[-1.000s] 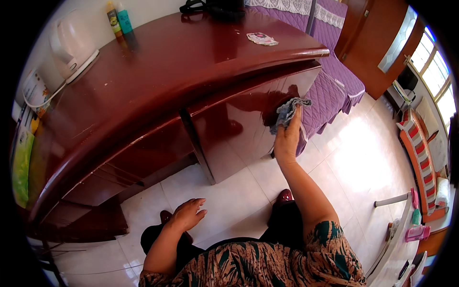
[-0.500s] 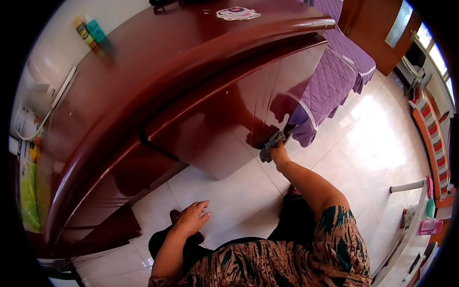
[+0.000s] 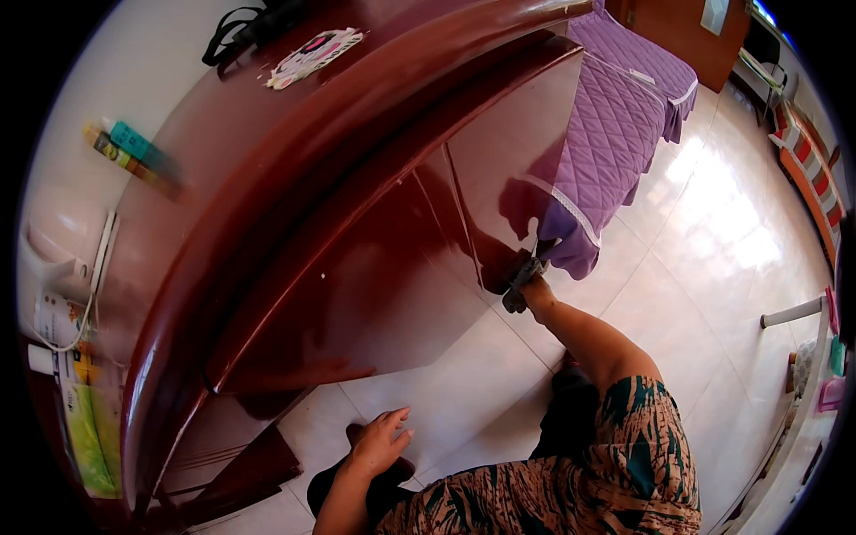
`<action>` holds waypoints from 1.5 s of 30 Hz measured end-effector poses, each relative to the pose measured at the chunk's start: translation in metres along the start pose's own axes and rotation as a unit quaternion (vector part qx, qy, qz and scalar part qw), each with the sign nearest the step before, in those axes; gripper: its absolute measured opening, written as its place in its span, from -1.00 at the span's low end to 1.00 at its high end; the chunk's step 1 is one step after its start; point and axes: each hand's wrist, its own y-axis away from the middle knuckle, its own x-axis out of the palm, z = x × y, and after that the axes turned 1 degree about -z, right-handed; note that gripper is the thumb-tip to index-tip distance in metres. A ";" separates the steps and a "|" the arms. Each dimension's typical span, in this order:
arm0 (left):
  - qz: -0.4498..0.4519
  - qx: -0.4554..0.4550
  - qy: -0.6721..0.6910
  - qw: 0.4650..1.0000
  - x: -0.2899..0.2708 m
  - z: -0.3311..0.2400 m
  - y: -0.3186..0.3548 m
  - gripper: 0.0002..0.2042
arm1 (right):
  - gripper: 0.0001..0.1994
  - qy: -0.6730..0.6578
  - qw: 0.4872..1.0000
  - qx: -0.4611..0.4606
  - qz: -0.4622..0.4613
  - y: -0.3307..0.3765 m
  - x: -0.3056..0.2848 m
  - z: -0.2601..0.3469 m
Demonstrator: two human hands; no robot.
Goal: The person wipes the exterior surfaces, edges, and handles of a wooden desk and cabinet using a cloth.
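Note:
My right hand (image 3: 538, 295) is closed around a crumpled dark grey cloth (image 3: 514, 297). It holds the cloth against the lower right edge of a glossy dark red wooden panel (image 3: 499, 165) on the front of a large desk (image 3: 223, 192). The panel's shiny face reflects the hand. Beside the cloth hangs the corner of a purple quilted cover (image 3: 615, 116). My left hand (image 3: 380, 443) hovers above the tiled floor, apart from the panel, its fingers spread and nothing in them.
On the desk top are a sticker-like printed sheet (image 3: 314, 58), a black strapped item (image 3: 254, 31), a teal bottle (image 3: 134, 143) and a yellow-green packet (image 3: 87, 437). A brown door (image 3: 687, 36) stands far right, near a striped cushion (image 3: 811, 169). A white table (image 3: 798, 428) edges the lower right.
The view has turned, so the desk top and its objects appear shifted left and tilted. My right hand keeps the cloth at the panel's edge, slightly lower; my left hand remains free.

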 end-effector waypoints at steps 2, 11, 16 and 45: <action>0.005 -0.015 0.002 1.000 -0.001 0.000 0.002 -0.53 | -0.57 -0.054 0.998 0.020 0.006 0.005 0.003 0.003; 0.016 -0.020 -0.020 0.999 -0.001 0.000 0.004 -0.52 | -0.66 -0.064 0.995 0.081 0.013 0.010 -0.014 0.050; 0.021 -0.022 -0.015 0.999 -0.001 -0.001 -0.001 -0.52 | -0.65 -0.141 0.983 0.085 -0.083 0.006 -0.025 0.054; 0.026 -0.013 -0.024 0.999 0.000 -0.012 0.007 -0.54 | -0.50 -0.154 0.983 -0.010 0.096 0.023 -0.006 0.032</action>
